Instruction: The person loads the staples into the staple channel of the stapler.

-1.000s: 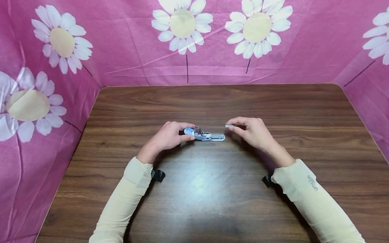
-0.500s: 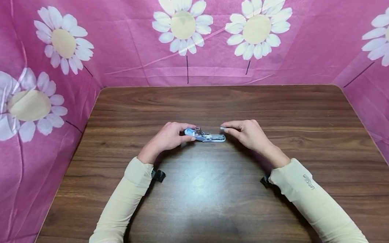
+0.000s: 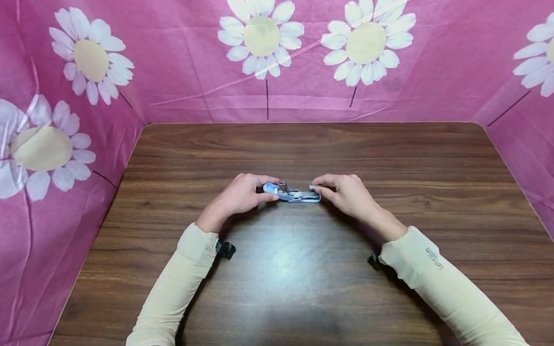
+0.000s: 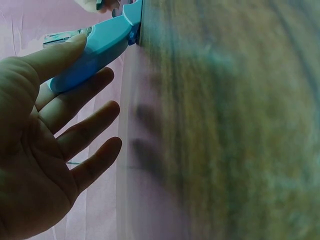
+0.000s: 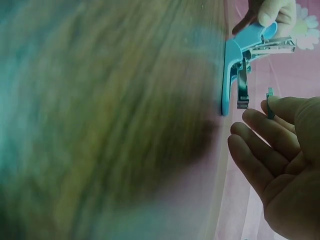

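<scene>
A light blue stapler [image 3: 285, 196] lies opened out on the table, its metal magazine [image 5: 242, 85] exposed. My left hand [image 3: 244, 193] grips the stapler's left end between thumb and fingers; in the left wrist view the thumb presses on the blue body [image 4: 102, 45] while the other fingers spread below. Over the stapler's right end, my right hand [image 3: 351, 194] pinches a small strip of staples [image 3: 313, 187] between thumb and forefinger. In the right wrist view the strip [image 5: 270, 102] stands a little apart from the magazine.
The brown wood-grain table [image 3: 280, 288] spreads out around both hands. Pink cloth [image 3: 180, 48] printed with white daisies hangs behind the table and at its sides. A dark wrist mount [image 3: 226, 250] sits at the left cuff.
My right hand has moved left and slightly toward me, bringing the staple strip from beyond the stapler's right end to above it. The left hand and stapler stay in place.
</scene>
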### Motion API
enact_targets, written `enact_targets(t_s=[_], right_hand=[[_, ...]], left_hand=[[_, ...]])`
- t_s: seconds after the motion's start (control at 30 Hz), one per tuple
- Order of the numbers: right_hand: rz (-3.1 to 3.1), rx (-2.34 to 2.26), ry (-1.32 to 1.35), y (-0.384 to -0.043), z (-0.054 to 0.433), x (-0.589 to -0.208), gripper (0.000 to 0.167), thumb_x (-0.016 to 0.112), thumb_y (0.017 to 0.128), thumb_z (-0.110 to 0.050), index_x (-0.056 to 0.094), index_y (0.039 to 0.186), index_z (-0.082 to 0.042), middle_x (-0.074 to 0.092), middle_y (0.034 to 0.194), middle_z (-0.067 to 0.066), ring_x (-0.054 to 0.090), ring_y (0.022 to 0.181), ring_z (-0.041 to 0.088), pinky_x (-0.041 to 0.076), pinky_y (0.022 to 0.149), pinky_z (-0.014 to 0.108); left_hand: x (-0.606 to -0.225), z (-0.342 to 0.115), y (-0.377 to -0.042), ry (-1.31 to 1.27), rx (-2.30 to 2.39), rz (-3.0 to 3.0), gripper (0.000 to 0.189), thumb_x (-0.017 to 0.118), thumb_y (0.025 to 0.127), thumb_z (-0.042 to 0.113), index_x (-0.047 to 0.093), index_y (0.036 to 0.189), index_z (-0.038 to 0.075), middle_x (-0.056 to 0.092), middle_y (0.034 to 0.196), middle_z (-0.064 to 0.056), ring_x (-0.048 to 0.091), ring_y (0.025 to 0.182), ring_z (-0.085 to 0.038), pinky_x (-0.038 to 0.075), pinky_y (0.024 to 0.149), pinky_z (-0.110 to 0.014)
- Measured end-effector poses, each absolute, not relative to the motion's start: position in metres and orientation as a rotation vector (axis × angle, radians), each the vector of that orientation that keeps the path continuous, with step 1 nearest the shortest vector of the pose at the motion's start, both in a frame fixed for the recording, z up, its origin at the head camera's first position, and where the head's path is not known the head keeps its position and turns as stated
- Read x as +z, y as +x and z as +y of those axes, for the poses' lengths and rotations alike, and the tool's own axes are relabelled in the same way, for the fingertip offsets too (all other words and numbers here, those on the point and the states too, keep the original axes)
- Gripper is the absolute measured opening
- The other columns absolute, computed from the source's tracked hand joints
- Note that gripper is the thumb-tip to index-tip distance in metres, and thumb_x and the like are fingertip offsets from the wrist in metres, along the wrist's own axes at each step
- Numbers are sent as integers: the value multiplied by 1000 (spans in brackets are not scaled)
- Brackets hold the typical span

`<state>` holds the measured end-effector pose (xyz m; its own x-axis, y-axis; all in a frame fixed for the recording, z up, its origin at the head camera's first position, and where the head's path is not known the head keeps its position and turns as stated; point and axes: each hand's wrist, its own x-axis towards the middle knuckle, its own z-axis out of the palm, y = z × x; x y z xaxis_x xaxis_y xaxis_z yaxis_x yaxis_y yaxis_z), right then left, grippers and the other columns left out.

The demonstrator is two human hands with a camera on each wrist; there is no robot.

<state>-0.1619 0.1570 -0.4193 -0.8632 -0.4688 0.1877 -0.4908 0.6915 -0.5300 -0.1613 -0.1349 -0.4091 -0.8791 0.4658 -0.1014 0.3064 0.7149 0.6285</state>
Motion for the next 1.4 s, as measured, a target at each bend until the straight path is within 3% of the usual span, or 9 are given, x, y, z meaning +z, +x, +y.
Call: enact_targets(t_s=[0.43,0.63,0.9,1.4], right_hand=[[-2874,938,803,-158,150,-420,14,71,96,-25,76,108,-19,79,97,-1,69,81,11,54,75,40],[-2890,943,803,-156,148,-420,14,71,96,-23,77,108,-19,79,97,-1,63,76,10,52,72,37],[-2931,917,776,-157,147,-421,13,71,96,-23,77,107,-19,79,99,-2,71,86,12,55,76,41],[-2948,873,769,-156,148,-425,12,71,96,-21,76,107,-19,79,98,-2,70,83,13,53,76,41]], left_hand=[[-408,-135,-161,616,905,2673,44,73,94,37,67,135,21,71,103,1,50,70,-13,42,67,-27],[-407,-135,-161,610,906,2671,44,73,94,37,67,135,22,71,97,2,49,66,-12,41,63,-28],[-407,-135,-162,612,885,2672,44,72,95,38,67,135,23,70,97,1,47,66,-13,40,63,-27],[-407,-135,-162,619,886,2676,43,73,94,38,68,135,23,70,97,2,47,66,-14,40,63,-28]])
